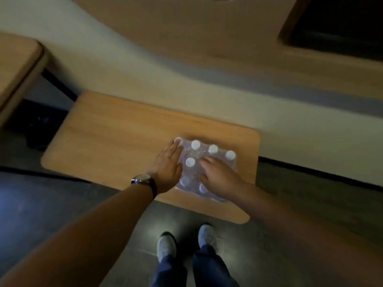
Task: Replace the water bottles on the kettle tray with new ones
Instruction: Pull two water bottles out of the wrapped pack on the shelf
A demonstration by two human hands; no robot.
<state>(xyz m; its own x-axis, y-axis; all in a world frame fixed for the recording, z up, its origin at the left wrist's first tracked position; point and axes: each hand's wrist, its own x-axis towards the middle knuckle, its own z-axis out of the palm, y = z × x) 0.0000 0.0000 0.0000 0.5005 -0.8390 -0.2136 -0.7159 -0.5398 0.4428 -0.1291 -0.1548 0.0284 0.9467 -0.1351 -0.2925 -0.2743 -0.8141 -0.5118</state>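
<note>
A shrink-wrapped pack of water bottles (207,160) with white caps stands on a low wooden table (116,137), near its right end. My left hand (169,168), with a watch on the wrist, lies flat against the pack's left side, fingers stretched out. My right hand (217,175) rests on top of the pack among the caps, fingers spread on the plastic wrap. Neither hand visibly grips a bottle. No kettle tray is in view.
The low table stands against a pale wall (145,79). A second wooden surface (16,65) sits higher at the far left. A dark screen (342,23) hangs at the upper right. My feet (186,243) stand on dark floor just before the table.
</note>
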